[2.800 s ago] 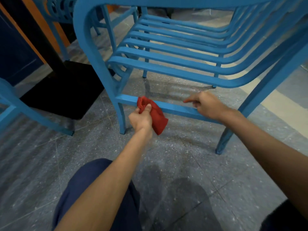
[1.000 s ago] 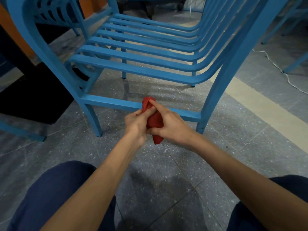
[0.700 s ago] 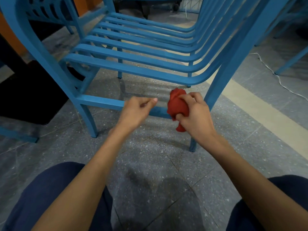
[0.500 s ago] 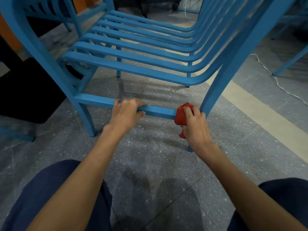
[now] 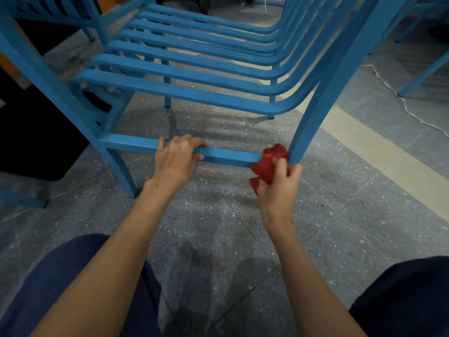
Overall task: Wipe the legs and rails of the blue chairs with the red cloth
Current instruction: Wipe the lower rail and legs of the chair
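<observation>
Fingers (image 5: pixel 292 171) of the right hand (image 5: pixel 277 190) clutched the red cloth (image 5: pixel 268 162) at the leg (image 5: pixel 315 117) rising toward one o'clock, left hand (image 5: pixel 178 158) gripping the rail (image 5: pixel 228 155) at nine o'clock.

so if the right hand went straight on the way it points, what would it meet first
Probably the chair leg, at the corner where the lower rail joins it. The red cloth that the right hand grips looks bunched against that corner, so no free gap shows; depth is unclear.
</observation>
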Motion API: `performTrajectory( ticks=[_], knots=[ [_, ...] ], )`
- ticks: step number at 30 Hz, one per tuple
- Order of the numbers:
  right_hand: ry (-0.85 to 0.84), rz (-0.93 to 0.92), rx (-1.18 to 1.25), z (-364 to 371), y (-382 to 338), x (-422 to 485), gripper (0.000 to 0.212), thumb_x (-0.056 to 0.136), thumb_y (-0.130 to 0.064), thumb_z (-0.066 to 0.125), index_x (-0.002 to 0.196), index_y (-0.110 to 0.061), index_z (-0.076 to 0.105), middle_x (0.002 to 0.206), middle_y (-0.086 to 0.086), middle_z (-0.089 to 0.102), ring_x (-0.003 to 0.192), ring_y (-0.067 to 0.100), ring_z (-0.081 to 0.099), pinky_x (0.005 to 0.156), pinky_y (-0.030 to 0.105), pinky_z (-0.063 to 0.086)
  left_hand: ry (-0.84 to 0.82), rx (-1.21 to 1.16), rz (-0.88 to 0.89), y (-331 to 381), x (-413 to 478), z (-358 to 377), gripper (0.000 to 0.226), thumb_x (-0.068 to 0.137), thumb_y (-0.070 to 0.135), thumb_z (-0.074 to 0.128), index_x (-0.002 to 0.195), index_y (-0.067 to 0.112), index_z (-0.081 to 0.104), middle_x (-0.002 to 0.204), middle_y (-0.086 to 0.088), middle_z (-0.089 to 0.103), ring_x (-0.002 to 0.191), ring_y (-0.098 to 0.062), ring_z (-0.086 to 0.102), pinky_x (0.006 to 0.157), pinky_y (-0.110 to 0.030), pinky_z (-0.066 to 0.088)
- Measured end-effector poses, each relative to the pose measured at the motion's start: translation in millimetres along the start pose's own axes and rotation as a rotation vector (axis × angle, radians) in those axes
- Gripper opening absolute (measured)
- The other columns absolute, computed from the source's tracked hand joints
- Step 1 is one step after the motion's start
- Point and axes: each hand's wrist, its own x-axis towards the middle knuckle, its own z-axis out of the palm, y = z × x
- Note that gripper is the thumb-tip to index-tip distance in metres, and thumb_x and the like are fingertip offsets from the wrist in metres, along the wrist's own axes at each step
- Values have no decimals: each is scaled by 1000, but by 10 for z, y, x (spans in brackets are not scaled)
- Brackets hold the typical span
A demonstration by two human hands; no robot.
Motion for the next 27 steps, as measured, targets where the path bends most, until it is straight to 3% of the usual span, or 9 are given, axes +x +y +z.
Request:
performTrajectory(
  ticks=[2,5,8,11,15,19,23,27],
  knots=[
    [110,63,74,-3,37,-66,43,75,5,71,112,-5,51,110,5,38,93,15,48,86,13,41,3,18,0,7,1,9,29,91,25,58,119,32,59,116,6,61,110,-20,53,107,-41,21],
    [70,135,159,186,-185,-130,48,75,0,76,115,-5,49,119,8,37,96,9,44,96,6,29,10,33,-1,11,-3,14,30,91,25,58,119,32,59,116,5,61,109,-21,53,108,-43,22],
    [-77,57,219,457,-448,-209,53,76,0,75,121,-7,48,119,7,34,96,8,46,96,15,39,24,41,3,18,-11,31,29,91,25,58,119,33,58,116,7,60,110,-20,52,107,-42,22],
    [-77,-9,247,561,-503,-249,48,77,1,73,119,-6,50,113,4,34,91,8,45,90,13,43,44,34,3,5,-22,46,28,90,26,58,117,33,59,116,7,60,110,-19,51,106,-41,22],
    [113,260,302,434,-244,-180,47,75,6,74,114,-6,51,114,0,33,96,8,45,100,14,37,58,10,13,-17,-36,52,28,90,25,59,117,31,60,116,7,61,109,-20,52,106,-41,21],
    [219,292,294,444,-206,-134,52,73,2,78,114,-1,46,114,10,37,93,14,48,94,15,42,57,-1,7,-5,-44,65,28,90,24,59,117,30,60,115,6,61,109,-20,52,108,-42,22],
    [98,231,415,591,-436,-217,61,70,-10,84,115,-3,44,116,11,36,90,2,44,79,-10,33,59,-3,6,-2,-45,69,28,90,24,59,117,30,60,116,6,61,111,-20,51,109,-43,23],
    [149,334,442,538,-389,-212,51,74,-24,81,107,-9,45,109,4,40,85,6,46,69,-3,38,57,-10,-1,3,-47,68,29,90,23,59,118,30,60,116,6,61,111,-20,51,109,-43,22]
  ],
)
